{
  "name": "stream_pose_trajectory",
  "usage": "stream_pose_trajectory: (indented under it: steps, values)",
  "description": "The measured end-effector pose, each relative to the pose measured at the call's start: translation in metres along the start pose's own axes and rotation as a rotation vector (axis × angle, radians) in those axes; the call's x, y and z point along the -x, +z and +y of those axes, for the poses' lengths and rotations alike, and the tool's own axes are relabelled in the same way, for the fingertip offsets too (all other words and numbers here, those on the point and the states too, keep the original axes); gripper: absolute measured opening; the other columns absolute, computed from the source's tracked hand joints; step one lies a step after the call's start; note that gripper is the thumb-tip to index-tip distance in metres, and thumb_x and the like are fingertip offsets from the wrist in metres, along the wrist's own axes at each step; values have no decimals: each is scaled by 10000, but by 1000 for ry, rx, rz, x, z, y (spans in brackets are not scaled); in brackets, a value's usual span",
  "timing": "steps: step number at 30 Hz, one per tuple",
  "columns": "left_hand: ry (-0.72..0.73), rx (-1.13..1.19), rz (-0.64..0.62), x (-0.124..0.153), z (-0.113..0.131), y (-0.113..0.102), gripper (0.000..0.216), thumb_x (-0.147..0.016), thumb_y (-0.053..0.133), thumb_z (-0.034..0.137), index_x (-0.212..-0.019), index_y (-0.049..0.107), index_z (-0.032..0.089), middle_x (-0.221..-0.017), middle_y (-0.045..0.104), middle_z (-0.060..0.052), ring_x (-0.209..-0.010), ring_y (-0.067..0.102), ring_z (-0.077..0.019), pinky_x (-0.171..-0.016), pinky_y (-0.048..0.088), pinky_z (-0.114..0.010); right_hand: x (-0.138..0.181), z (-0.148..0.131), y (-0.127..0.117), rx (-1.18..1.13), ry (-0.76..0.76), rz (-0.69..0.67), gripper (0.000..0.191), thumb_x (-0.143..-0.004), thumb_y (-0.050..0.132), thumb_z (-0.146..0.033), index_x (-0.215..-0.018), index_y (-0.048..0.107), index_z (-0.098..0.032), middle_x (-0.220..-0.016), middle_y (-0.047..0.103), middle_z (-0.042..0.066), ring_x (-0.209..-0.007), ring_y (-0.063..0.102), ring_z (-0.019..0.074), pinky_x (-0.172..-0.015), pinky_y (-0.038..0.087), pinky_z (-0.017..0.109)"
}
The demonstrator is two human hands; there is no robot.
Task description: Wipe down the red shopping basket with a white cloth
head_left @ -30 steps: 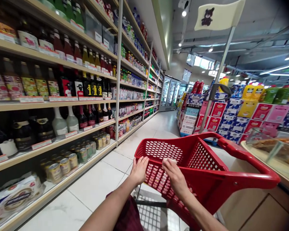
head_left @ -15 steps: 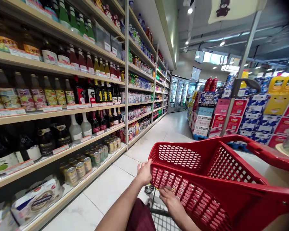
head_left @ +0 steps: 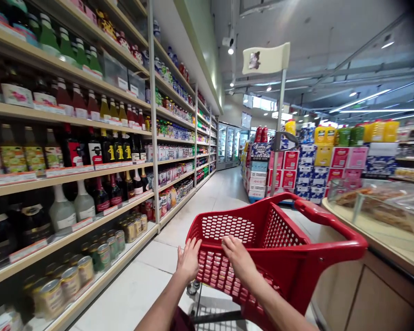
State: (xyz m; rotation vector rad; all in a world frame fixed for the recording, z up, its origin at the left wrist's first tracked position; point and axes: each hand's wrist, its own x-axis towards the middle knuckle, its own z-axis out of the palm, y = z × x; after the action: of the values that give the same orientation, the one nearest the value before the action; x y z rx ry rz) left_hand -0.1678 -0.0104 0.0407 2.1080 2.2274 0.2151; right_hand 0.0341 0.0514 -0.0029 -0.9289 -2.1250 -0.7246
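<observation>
A red plastic shopping cart (head_left: pixel 296 262) with perforated basket walls stands at an angle in front of me. My left hand (head_left: pixel 188 261) is at the left corner of its rim, with the fingers stretched and apart against it. To the right of it, my right hand (head_left: pixel 239 259) reaches over the near side of the basket, its fingers extended at the rim. I cannot tell how firmly either hand presses on the cart. The part of the basket that shows has no goods in it. A pole with a cream bear flag (head_left: pixel 265 59) rises behind the cart.
Shelves of bottles (head_left: pixel 115 149) and cans (head_left: pixel 60 287) line the left side. Stacked drink cartons (head_left: pixel 283 172) stand beyond the cart. A counter with glass guards (head_left: pixel 376 220) is close on the right. Pale floor tiles (head_left: pixel 134 280) run toward glass-door coolers (head_left: pixel 227 142).
The view has turned right, and the counter has come into sight. My right hand has risen from beside the basket to its rim. The left hand's fingers have spread at the corner.
</observation>
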Motion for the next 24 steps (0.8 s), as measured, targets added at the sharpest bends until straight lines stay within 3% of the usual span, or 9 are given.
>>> stream_pose_trajectory:
  steps: [3,5,8,12,15,18,21,24]
  values:
    - [35,-80,-18,-1,5,4,745,-635,371,60,-1353,242,210,-1438,211,-54,-1313,169,-199,-1042,84,-494,32,73,-48,176,128,-30,386,-770,368,-24,-966,645,-207,-1107,609,49,-1075,499,217,-936,366,407]
    - [19,-125,2,-2,12,4,736,-631,359,46,-1346,265,198,-1419,264,-69,-1301,209,-204,-1043,72,-501,49,101,-74,281,181,-18,429,-764,346,-22,-1036,619,-212,-1177,568,52,-1128,460,231,-957,331,431]
    - [-38,-195,55,-4,32,6,768,-609,353,19,-1356,236,151,-1423,240,-100,-1306,190,-217,-1042,85,-500,57,98,-82,318,145,64,426,-777,337,-46,-1071,602,-202,-1218,539,43,-1174,415,222,-977,318,399]
    - [79,-226,71,-8,52,19,800,-595,347,25,-1369,189,147,-1441,177,-67,-1324,107,-210,-1047,68,-505,52,92,-81,285,19,111,434,-782,334,-48,-1084,591,-223,-1215,543,9,-1188,400,185,-991,312,361]
    - [138,-243,83,-10,50,26,784,-601,347,49,-1365,210,155,-1425,232,-61,-1320,128,-214,-1046,24,-518,67,139,-118,330,30,74,447,-773,327,-31,-1083,592,-214,-1209,547,21,-1192,397,198,-993,314,384]
    - [105,-260,104,-8,50,25,777,-609,346,45,-1365,214,168,-1429,214,-52,-1322,112,-213,-1045,15,-510,87,183,-158,414,232,134,446,-763,314,-18,-1082,592,-161,-1224,528,75,-1219,363,231,-982,325,414]
    - [51,-242,113,-4,65,18,771,-617,337,29,-1366,206,153,-1439,168,-64,-1323,97,-227,-1043,28,-510,88,178,-155,427,292,190,449,-769,304,-26,-1097,583,-153,-1224,523,100,-1210,378,233,-963,349,421]
    - [128,-211,73,-3,86,15,878,-552,363,13,-1381,118,167,-1456,72,-32,-1329,40,-209,-1053,33,-489,75,150,-129,327,136,101,457,-793,313,-58,-1131,561,-241,-1222,535,31,-1173,426,195,-957,365,392]
